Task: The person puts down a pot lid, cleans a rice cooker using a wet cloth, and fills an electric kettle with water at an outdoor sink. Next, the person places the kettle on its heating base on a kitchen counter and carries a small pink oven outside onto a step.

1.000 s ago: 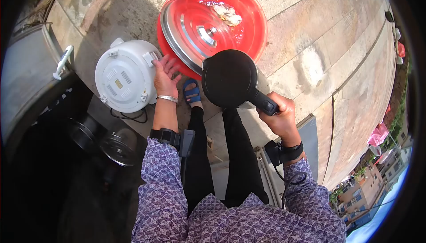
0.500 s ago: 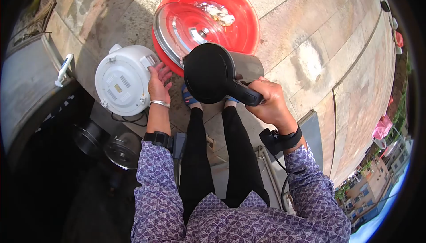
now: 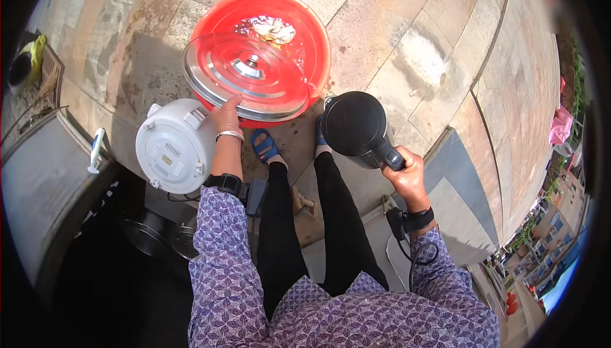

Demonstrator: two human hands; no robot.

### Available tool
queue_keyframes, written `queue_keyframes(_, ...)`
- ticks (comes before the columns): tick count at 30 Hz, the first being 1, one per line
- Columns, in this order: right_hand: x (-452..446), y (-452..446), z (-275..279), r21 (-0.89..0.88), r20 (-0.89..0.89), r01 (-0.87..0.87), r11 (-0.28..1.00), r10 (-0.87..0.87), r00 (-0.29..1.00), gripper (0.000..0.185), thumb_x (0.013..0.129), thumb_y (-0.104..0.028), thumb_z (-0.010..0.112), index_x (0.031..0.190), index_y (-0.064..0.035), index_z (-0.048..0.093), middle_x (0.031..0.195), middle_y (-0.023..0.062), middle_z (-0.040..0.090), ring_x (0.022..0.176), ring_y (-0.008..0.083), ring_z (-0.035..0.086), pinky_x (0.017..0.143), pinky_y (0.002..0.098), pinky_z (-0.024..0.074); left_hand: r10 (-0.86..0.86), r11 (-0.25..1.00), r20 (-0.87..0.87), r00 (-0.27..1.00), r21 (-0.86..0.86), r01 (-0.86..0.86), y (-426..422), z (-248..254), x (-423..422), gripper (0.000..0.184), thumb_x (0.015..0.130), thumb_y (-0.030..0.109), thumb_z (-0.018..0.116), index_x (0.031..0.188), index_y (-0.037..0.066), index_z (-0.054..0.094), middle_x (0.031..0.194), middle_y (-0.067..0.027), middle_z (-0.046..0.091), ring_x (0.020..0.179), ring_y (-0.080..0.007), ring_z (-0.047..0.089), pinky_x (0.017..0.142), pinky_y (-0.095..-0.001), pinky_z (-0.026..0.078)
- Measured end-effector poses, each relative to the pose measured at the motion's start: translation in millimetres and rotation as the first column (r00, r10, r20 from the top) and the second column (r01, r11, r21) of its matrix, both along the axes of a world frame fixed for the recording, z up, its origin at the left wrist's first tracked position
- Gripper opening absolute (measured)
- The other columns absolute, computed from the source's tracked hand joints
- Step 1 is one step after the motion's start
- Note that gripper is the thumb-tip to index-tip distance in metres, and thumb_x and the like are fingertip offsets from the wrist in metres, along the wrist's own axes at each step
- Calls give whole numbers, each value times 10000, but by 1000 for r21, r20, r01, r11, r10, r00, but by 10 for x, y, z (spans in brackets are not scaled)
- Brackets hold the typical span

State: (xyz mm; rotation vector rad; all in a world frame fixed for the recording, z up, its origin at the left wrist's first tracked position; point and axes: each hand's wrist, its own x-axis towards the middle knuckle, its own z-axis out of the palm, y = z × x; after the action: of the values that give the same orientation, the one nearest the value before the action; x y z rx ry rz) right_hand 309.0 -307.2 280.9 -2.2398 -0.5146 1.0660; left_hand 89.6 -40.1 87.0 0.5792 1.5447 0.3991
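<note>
In my right hand (image 3: 407, 175) I grip the handle of an electric kettle (image 3: 354, 124), its round black face turned up toward me. My left hand (image 3: 227, 116) has its fingers closed over the near metal rim of a clear glass lid (image 3: 248, 68). The lid slants across a red plastic tub (image 3: 323, 46). Inside the tub, beyond the lid, lies a pale wet bundle (image 3: 273, 30) in some water. Beside my left wrist a white rice cooker (image 3: 172, 151) shows its vented underside.
Dark metal pots (image 3: 146, 233) stand in shadow at the lower left. A white handle (image 3: 96, 151) sticks up near a pale curved panel (image 3: 38, 182). Below the kettle are my feet in blue sandals (image 3: 265, 144), on stone paving (image 3: 382, 42). A grey slab (image 3: 468, 182) lies to the right.
My left hand has gone from open beside the rice cooker to holding the glass lid's rim. My right hand has carried the kettle rightward, away from the tub.
</note>
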Motion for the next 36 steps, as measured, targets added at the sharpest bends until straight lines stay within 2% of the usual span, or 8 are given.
queue_keyframes(3,56,-265,159,54,-39,159,986,-157,987,80,664,16,610,664,-36,550,614,-25,508,608,41,460,535,222,382,133,973,23,991,186,-135,133,-17,2,363,673,-5,610,1030,-35,555,868,-90,619,698,-205,633,582,-317,544)
queue_keyframes(10,380,-530,739,191,-131,334,923,-313,941,120,688,-6,672,732,-31,564,627,-50,475,622,32,420,538,228,378,-166,921,-236,957,309,236,417,1042,65,235,652,14,616,874,-64,610,822,-79,631,703,-204,611,620,-323,484)
queue_keyframes(20,1030,-1024,1818,326,-44,342,881,-347,937,131,682,-15,683,722,-28,560,610,-9,503,612,51,442,540,246,391,-456,385,-823,339,161,909,295,2376,499,322,727,202,640,973,-7,636,829,-191,656,798,-320,646,735,-397,491)
queue_keyframes(28,1017,-1593,2302,299,27,590,750,-625,780,111,682,-34,654,674,-37,544,581,18,494,585,73,457,518,256,392,-618,149,-748,244,193,970,377,2541,656,417,624,37,559,1037,-12,588,901,-198,655,803,-331,639,761,-386,492)
queue_keyframes(32,736,-1943,2325,420,141,644,640,-747,650,158,644,-78,653,748,-22,549,631,132,526,569,178,491,562,306,411,-587,-1,-809,18,22,1000,1199,1504,390,398,590,38,606,974,-69,588,873,-206,653,765,-324,632,706,-400,500)
queue_keyframes(34,501,-2113,2370,462,147,677,574,-802,579,153,646,-71,648,773,-32,572,654,131,561,585,178,528,569,313,419,-617,141,-787,-9,-122,982,662,2262,947,481,632,82,597,1055,-133,521,939,-239,620,807,-338,609,749,-456,482)
queue_keyframes(35,367,-2164,2399,496,161,694,522,-841,517,157,650,-66,646,788,-28,580,645,111,563,592,147,524,571,298,424,-803,282,-495,333,177,943,724,2130,903,483,613,24,609,1062,-129,519,940,-206,617,792,-300,599,748,-439,482)
queue_keyframes(36,213,-2230,2409,472,108,755,455,-880,462,163,653,-64,647,796,-23,582,643,100,562,602,132,520,575,292,425,-768,211,-573,285,193,958,579,2355,1045,443,574,9,612,993,-122,549,903,-202,624,762,-294,595,731,-434,483)
